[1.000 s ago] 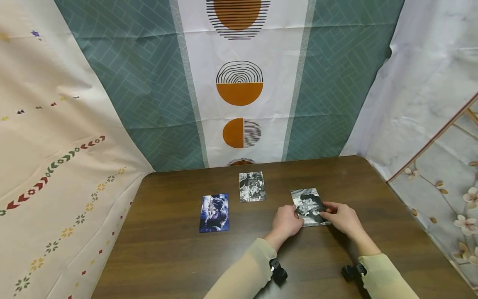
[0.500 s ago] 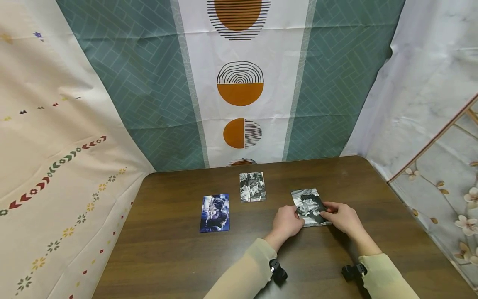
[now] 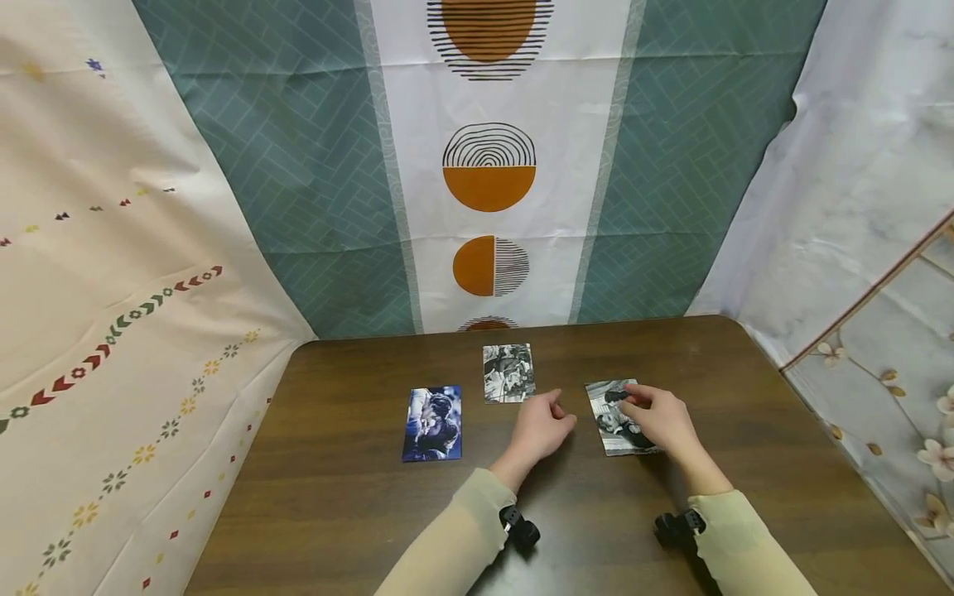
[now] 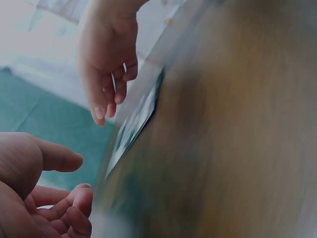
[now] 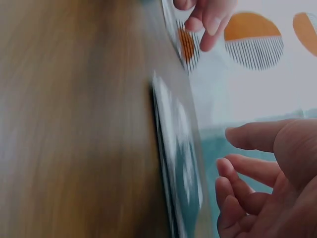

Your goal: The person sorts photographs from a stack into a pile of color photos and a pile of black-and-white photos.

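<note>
left hand [image 3: 542,428] between middle photo [image 3: 508,373] and right photo [image 3: 619,415]

The right hand [image 5: 270,178] is at lower right, fingers [image 5: 233,181] loosely curled, holding nothing. A flat, blurred photo card [image 5: 176,163] lies on the brown wooden table [image 5: 74,124] just beside it. The left hand [image 5: 208,12] appears at the top edge.

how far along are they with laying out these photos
Three photos lie flat on the table: a blue photo, a middle black-and-white photo, and a right black-and-white photo. The right hand hovers over that last photo, fingers loosely curled; contact is unclear. The left hand sits between photos, holding nothing. What remains is not visible.
</note>
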The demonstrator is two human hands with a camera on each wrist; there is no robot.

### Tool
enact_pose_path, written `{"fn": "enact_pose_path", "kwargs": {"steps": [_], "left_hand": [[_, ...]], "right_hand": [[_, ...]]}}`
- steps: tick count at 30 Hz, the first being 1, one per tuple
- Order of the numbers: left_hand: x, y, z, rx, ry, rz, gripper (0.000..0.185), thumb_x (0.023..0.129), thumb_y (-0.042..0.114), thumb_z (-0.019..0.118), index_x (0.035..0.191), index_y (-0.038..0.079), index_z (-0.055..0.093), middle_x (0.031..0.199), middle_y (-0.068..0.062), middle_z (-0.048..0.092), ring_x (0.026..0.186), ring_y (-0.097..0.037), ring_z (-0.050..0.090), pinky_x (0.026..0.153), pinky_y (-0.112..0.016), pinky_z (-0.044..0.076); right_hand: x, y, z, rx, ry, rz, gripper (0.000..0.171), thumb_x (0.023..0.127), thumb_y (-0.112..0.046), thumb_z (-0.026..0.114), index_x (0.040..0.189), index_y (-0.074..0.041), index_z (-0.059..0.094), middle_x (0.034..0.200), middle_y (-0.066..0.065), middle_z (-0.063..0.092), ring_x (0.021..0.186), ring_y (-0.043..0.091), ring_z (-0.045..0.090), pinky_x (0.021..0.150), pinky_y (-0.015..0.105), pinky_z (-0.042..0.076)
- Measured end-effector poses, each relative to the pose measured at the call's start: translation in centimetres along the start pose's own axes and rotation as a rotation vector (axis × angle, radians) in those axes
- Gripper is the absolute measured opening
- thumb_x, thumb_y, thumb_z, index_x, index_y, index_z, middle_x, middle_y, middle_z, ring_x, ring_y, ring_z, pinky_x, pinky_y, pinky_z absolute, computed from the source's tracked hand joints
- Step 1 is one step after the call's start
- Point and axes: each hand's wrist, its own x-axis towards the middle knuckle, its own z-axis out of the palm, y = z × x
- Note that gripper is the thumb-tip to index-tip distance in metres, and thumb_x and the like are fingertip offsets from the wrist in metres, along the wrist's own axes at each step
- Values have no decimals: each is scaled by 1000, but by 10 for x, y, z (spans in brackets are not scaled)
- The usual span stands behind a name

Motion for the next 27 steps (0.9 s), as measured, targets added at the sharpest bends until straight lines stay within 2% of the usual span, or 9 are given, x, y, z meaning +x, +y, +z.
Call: {"fn": "enact_pose_path", "kwargs": {"steps": [5, 10, 14, 20, 24, 27], "left_hand": [[5, -24, -32, 15, 78, -3, 49, 90, 11, 78, 136, -6, 69, 80, 6, 63, 72, -7, 55, 76, -30, 52], [8, -44, -56, 52, 179, -54, 43, 86, 12, 77, 127, -3, 75, 79, 3, 65, 73, -12, 58, 73, -34, 52], [12, -57, -71, 62, 211, -97, 44, 87, 12, 76, 127, -5, 74, 82, -2, 67, 75, -16, 60, 74, -37, 53], [15, -71, -82, 81, 216, -158, 41, 88, 14, 76, 126, -3, 75, 86, -3, 68, 78, -18, 61, 74, -38, 53], [17, -73, -83, 98, 215, -181, 41, 89, 16, 76, 127, -2, 75, 84, -1, 67, 77, -17, 60, 74, -37, 52], [18, -72, -83, 124, 204, -191, 42, 90, 17, 75, 128, -2, 75, 87, -5, 69, 80, -21, 63, 75, -40, 53]], "right_hand": [[16, -30, 29, 52, -42, -35, 47, 103, -24, 72, 141, 1, 67, 117, 15, 75, 111, 38, 69, 89, 54, 54], [33, -57, 60, 102, -75, -57, 45, 100, -22, 74, 138, 2, 69, 117, 16, 76, 113, 38, 69, 93, 54, 54], [43, -72, 82, 121, -90, -62, 42, 98, -21, 76, 133, 1, 73, 114, 15, 77, 111, 36, 71, 96, 53, 54], [52, -85, 103, 122, -71, -50, 41, 95, -19, 76, 131, 0, 75, 113, 13, 79, 113, 36, 71, 100, 52, 52], [54, -89, 107, 94, -48, -40, 43, 94, -20, 76, 133, 0, 74, 116, 14, 78, 115, 36, 70, 101, 52, 51], [55, -90, 109, 89, -41, -23, 46, 94, -21, 74, 136, -1, 73, 121, 15, 76, 118, 36, 69, 102, 51, 51]]}}
